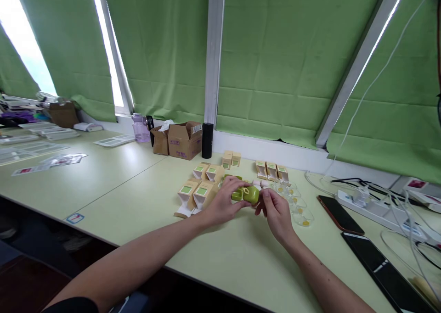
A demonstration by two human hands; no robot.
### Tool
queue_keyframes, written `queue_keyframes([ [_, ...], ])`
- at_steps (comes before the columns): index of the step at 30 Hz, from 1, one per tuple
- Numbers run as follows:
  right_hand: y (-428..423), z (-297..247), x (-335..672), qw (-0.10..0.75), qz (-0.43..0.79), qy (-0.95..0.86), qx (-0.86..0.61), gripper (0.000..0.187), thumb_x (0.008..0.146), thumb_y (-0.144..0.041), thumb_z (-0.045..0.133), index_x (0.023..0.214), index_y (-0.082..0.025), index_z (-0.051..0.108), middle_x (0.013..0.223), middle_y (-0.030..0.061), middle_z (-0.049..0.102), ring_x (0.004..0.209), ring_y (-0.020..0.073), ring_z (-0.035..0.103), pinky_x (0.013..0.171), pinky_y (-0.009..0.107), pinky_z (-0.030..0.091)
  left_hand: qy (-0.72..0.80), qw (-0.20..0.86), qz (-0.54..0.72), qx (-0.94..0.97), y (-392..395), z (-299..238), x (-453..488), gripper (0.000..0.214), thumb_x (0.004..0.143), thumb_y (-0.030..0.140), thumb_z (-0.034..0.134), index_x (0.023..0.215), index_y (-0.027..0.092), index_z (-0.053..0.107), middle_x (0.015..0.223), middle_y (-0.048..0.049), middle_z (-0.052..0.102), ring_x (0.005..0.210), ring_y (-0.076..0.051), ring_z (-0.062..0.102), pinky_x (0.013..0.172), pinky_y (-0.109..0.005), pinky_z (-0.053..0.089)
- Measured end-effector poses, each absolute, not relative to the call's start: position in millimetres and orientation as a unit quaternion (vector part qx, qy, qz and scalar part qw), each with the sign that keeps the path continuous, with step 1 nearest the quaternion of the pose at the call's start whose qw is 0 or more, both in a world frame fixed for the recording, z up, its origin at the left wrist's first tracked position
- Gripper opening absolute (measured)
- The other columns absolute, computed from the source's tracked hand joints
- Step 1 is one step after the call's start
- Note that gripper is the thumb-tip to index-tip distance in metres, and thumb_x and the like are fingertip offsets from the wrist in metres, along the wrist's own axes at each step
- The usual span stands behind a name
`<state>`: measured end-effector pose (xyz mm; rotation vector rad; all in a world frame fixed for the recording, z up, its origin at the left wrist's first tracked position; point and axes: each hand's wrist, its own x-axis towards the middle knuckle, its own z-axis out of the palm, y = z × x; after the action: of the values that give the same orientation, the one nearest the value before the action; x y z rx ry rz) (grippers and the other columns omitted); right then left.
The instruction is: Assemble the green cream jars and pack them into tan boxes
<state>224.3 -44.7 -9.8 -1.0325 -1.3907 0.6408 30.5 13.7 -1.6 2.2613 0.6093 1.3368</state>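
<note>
A small glossy green rounded case (252, 195) with a pale yellow ring-like loop on it is held up over the table between both hands. My left hand (225, 202) grips it from the left, thumb below and fingers above. My right hand (276, 212) is closed in a pinch at its right side; what the fingertips hold, if anything, is hidden. Behind the left fingers other green pieces (227, 180) show in part. Small pinkish-white pieces (261, 183) lie just behind the case. Several clear plastic pieces with yellow spots (295, 199) lie beyond my right hand.
Open small cardboard boxes with green labels (187, 191) stand left of my hands, more boxes (271, 170) behind. Farther back are a large carton (185, 141), a black cylinder (207, 141) and a purple bottle (140, 128). Two phones (341, 214) and a power strip (379, 212) lie right.
</note>
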Motion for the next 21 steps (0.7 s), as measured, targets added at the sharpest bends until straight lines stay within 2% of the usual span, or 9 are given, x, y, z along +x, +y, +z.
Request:
queue_keyframes([
  [5,-37.1,-5.1,247.2,0.586,0.127,-0.609,-0.52,0.038,0.104,-0.055,0.054,0.091,-0.023,0.069,0.076,0.0034,0.074,0.064,0.0187,0.064,0.064,0.031,0.05,0.271,0.405,0.489,0.723,18.6,0.5,31.4,0.047,0.085,0.027,0.085,0.128,0.02,0.069,0.128,-0.0123,0.068,0.109,-0.024,0.066,0.101,-0.045,0.056],
  [7,-33.6,-4.9,255.9,0.535,0.041,-0.628,-0.564,0.025,0.101,-0.044,0.058,0.095,-0.023,0.071,0.079,0.0028,0.075,0.067,0.0204,0.064,0.066,0.033,0.047,0.253,0.476,0.488,0.686,22.5,0.0,32.0,0.052,0.085,0.033,0.087,0.131,0.019,0.068,0.126,-0.0132,0.069,0.108,-0.024,0.066,0.096,-0.043,0.057],
  [9,-31.0,-6.3,261.4,0.46,-0.058,-0.661,-0.59,0.014,0.096,-0.032,0.061,0.099,-0.024,0.072,0.089,0.0041,0.077,0.079,0.0236,0.066,0.07,0.035,0.046,0.228,0.533,0.489,0.651,26.1,-0.9,32.5,0.061,0.084,0.039,0.089,0.137,0.02,0.065,0.123,-0.0129,0.069,0.106,-0.023,0.067,0.092,-0.04,0.058],
  [12,-29.2,-10.8,262.4,0.343,-0.146,-0.716,-0.591,0.016,0.09,-0.018,0.063,0.1,-0.023,0.073,0.101,0.0071,0.076,0.097,0.0281,0.064,0.074,0.036,0.044,0.195,0.585,0.499,0.609,29.4,-2.0,33.1,0.068,0.081,0.041,0.092,0.14,0.021,0.064,0.12,-0.0114,0.07,0.107,-0.022,0.067,0.092,-0.036,0.057],
  [15,-29.2,-15.7,258.2,0.256,-0.174,-0.747,-0.588,0.018,0.087,-0.015,0.067,0.103,-0.022,0.074,0.104,0.0094,0.074,0.101,0.03,0.061,0.08,0.039,0.045,0.182,0.616,0.506,0.575,30.0,-2.3,33.6,0.063,0.076,0.034,0.096,0.131,0.02,0.068,0.117,-0.0099,0.071,0.109,-0.02,0.067,0.093,-0.034,0.056],
  [21,-29.4,-18.8,252.8,0.188,-0.192,-0.757,-0.595,0.025,0.083,-0.021,0.078,0.107,-0.023,0.073,0.113,0.0121,0.07,0.108,0.0333,0.057,0.089,0.043,0.043,0.159,0.671,0.499,0.525,29.5,-2.3,34.8,0.062,0.067,0.023,0.1,0.121,0.018,0.069,0.112,-0.0083,0.073,0.098,-0.017,0.07,0.09,-0.031,0.058],
])
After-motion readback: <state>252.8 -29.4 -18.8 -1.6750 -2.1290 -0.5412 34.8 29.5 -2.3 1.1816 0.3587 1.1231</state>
